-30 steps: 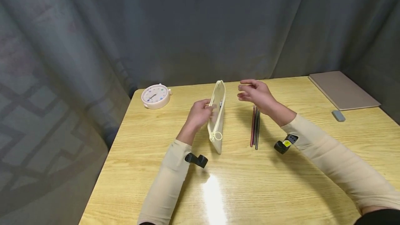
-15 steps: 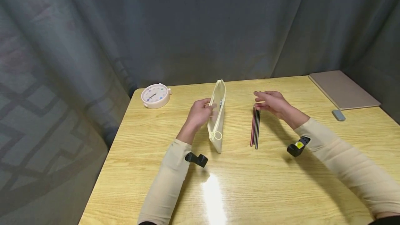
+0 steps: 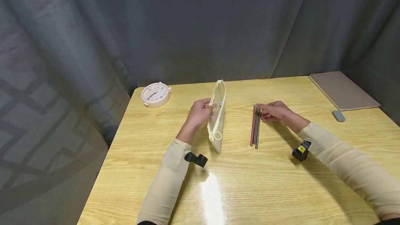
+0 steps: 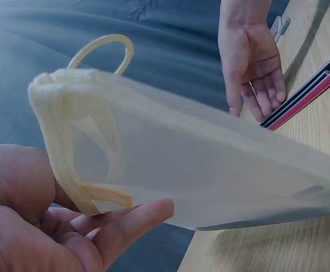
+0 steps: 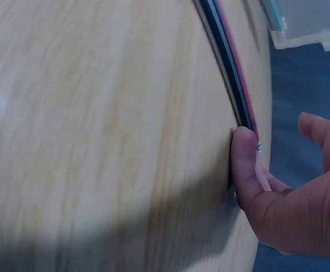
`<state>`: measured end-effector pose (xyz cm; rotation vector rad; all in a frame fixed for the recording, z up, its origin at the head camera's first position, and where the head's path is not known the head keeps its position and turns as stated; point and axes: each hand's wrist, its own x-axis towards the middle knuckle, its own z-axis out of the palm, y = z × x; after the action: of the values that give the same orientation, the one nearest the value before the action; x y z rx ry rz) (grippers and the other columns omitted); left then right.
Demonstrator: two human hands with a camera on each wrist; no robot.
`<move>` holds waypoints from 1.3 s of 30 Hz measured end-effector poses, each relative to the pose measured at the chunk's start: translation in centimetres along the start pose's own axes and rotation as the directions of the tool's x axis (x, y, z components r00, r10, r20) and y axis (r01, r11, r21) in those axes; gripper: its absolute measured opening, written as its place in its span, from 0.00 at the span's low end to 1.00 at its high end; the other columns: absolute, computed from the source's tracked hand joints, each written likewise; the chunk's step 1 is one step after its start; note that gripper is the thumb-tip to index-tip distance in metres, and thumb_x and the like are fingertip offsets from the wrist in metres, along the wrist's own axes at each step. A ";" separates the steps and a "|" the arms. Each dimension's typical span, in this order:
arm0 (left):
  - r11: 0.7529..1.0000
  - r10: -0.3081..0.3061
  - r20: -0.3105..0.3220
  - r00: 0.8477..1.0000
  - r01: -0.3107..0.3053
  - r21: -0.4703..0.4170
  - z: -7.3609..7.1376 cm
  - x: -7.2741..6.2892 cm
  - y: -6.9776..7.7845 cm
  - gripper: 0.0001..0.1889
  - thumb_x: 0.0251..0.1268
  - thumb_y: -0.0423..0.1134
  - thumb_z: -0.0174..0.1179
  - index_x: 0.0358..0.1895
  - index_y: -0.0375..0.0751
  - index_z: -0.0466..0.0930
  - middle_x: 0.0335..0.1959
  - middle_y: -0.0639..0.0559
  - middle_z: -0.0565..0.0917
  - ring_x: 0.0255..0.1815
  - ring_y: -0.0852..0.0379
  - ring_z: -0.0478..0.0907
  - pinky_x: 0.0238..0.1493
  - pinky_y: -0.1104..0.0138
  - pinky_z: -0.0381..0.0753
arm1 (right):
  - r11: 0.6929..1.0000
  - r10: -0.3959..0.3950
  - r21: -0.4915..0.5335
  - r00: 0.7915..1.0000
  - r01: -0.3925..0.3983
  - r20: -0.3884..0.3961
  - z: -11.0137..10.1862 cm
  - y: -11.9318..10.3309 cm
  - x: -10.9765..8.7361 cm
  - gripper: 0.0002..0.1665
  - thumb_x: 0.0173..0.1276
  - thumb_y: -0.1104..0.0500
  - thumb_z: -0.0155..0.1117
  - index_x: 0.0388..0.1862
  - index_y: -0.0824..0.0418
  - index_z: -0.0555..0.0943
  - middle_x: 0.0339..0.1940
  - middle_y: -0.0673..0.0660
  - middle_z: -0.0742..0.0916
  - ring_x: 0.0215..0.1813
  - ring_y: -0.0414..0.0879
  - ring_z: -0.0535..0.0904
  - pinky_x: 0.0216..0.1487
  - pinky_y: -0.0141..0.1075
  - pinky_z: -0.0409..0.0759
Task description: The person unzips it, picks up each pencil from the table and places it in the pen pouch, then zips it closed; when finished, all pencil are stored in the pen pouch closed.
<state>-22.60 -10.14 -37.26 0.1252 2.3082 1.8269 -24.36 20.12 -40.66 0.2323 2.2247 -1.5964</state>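
Note:
My left hand (image 3: 201, 114) grips the rim of a cream, translucent zip pouch (image 3: 218, 124), holding its mouth wide. A ring pull (image 4: 130, 54) hangs from the zipper, and a small shiny item (image 3: 221, 103) shows inside. To the right, several slim pencils (image 3: 255, 127), dark ones and a pink-red one, lie side by side on the table. My right hand (image 3: 276, 111) is at their far ends; in the right wrist view its fingertips (image 5: 245, 141) overlap the dark pencils, the thumb standing apart. Parts of those pencil ends are hidden behind the fingers.
The wooden table (image 3: 150, 169) ends at grey curtains (image 3: 200, 27). A pale pink clock (image 3: 156, 94) lies at the back left. On the right are a brown notebook (image 3: 343, 89) and a small grey eraser-like block (image 3: 338, 115).
My right hand has moved away from the pouch, rightward and down to the pencils' far ends. The left hand and pouch have stayed in place.

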 end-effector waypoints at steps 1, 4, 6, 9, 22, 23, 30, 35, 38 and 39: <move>1.000 0.000 0.002 1.000 0.000 0.001 0.0 0.0 0.0 0.20 0.79 0.32 0.53 0.68 0.29 0.76 0.52 0.33 0.87 0.41 0.50 0.85 0.43 0.63 0.89 | 1.000 0.003 -0.003 1.000 -0.003 -0.003 0.0 0.0 0.1 0.47 0.81 0.49 0.55 0.77 0.84 0.51 0.43 0.56 0.82 0.33 0.35 0.85 0.45 0.30 0.88; 1.000 0.002 0.003 1.000 -0.002 0.011 -0.1 -0.1 0.2 0.20 0.79 0.32 0.52 0.68 0.29 0.75 0.53 0.33 0.86 0.44 0.47 0.86 0.45 0.61 0.89 | 1.000 -0.004 -0.012 1.000 0.004 -0.005 0.0 0.1 0.2 0.43 0.81 0.51 0.57 0.74 0.84 0.55 0.38 0.53 0.82 0.32 0.36 0.84 0.43 0.30 0.88; 1.000 0.005 0.004 1.000 -0.005 0.012 -0.2 -0.1 0.2 0.20 0.79 0.32 0.52 0.68 0.29 0.75 0.53 0.32 0.86 0.44 0.46 0.86 0.45 0.60 0.89 | 1.000 -0.013 -0.019 1.000 0.013 -0.003 0.0 0.0 0.3 0.39 0.80 0.53 0.58 0.71 0.84 0.59 0.38 0.53 0.83 0.32 0.36 0.84 0.43 0.31 0.88; 1.000 0.007 0.006 1.000 -0.007 0.014 -0.3 0.0 0.3 0.20 0.79 0.32 0.52 0.68 0.29 0.75 0.51 0.33 0.87 0.42 0.48 0.85 0.43 0.62 0.89 | 0.999 -0.021 -0.046 1.000 0.022 0.006 -0.1 0.0 0.4 0.35 0.80 0.56 0.59 0.69 0.83 0.62 0.38 0.53 0.84 0.32 0.36 0.84 0.42 0.31 0.88; 1.000 -0.016 0.012 1.000 0.016 -0.005 -0.3 -0.1 0.3 0.21 0.80 0.32 0.52 0.70 0.28 0.74 0.52 0.33 0.86 0.46 0.44 0.86 0.46 0.60 0.89 | 0.989 -0.045 -0.144 0.997 0.037 -0.056 -0.2 -0.1 0.9 0.23 0.71 0.70 0.65 0.58 0.81 0.69 0.24 0.49 0.85 0.25 0.36 0.84 0.34 0.31 0.88; 1.000 -0.017 0.010 1.000 0.017 -0.005 -0.3 -0.1 0.3 0.21 0.80 0.32 0.51 0.70 0.28 0.74 0.52 0.33 0.86 0.45 0.45 0.86 0.45 0.61 0.89 | 0.987 -0.047 -0.154 0.997 0.038 -0.059 -0.2 -0.2 0.8 0.24 0.70 0.70 0.66 0.58 0.82 0.69 0.23 0.49 0.86 0.25 0.37 0.84 0.34 0.32 0.88; 1.000 -0.019 0.020 1.000 0.020 -0.012 -0.3 0.0 0.1 0.20 0.81 0.33 0.51 0.69 0.29 0.75 0.55 0.32 0.85 0.48 0.44 0.86 0.49 0.59 0.89 | 0.977 -0.046 -0.210 0.994 0.025 -0.095 0.1 -0.6 0.6 0.27 0.64 0.70 0.69 0.58 0.81 0.71 0.21 0.50 0.87 0.22 0.36 0.85 0.33 0.31 0.88; 1.000 -0.018 0.040 0.999 0.019 -0.021 -0.2 -0.1 0.1 0.20 0.81 0.33 0.50 0.70 0.29 0.74 0.57 0.32 0.84 0.54 0.38 0.85 0.52 0.56 0.88 | 0.967 -0.031 -0.256 0.994 0.003 -0.105 0.3 -0.6 0.5 0.28 0.64 0.69 0.68 0.60 0.81 0.72 0.22 0.50 0.86 0.22 0.37 0.85 0.33 0.31 0.88; 1.000 -0.009 0.048 0.999 0.010 -0.025 -0.2 -0.1 0.0 0.21 0.81 0.33 0.50 0.70 0.27 0.72 0.56 0.31 0.84 0.51 0.39 0.86 0.50 0.57 0.89 | 0.959 -0.028 -0.282 0.995 -0.002 -0.100 0.3 -0.5 0.5 0.29 0.66 0.68 0.67 0.62 0.81 0.72 0.24 0.51 0.86 0.23 0.37 0.85 0.33 0.32 0.88; 1.000 -0.006 0.049 0.999 0.007 -0.024 -0.2 -0.2 -0.1 0.21 0.81 0.33 0.50 0.71 0.27 0.72 0.56 0.30 0.84 0.50 0.40 0.87 0.49 0.57 0.89 | 0.957 -0.031 -0.290 0.995 0.001 -0.098 0.3 -0.5 0.4 0.29 0.66 0.68 0.67 0.62 0.81 0.72 0.25 0.51 0.87 0.23 0.37 0.85 0.33 0.32 0.88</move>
<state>-22.48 -10.36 -37.27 0.1575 2.2503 1.8268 -24.87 19.65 -40.51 0.2167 2.5091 -1.2688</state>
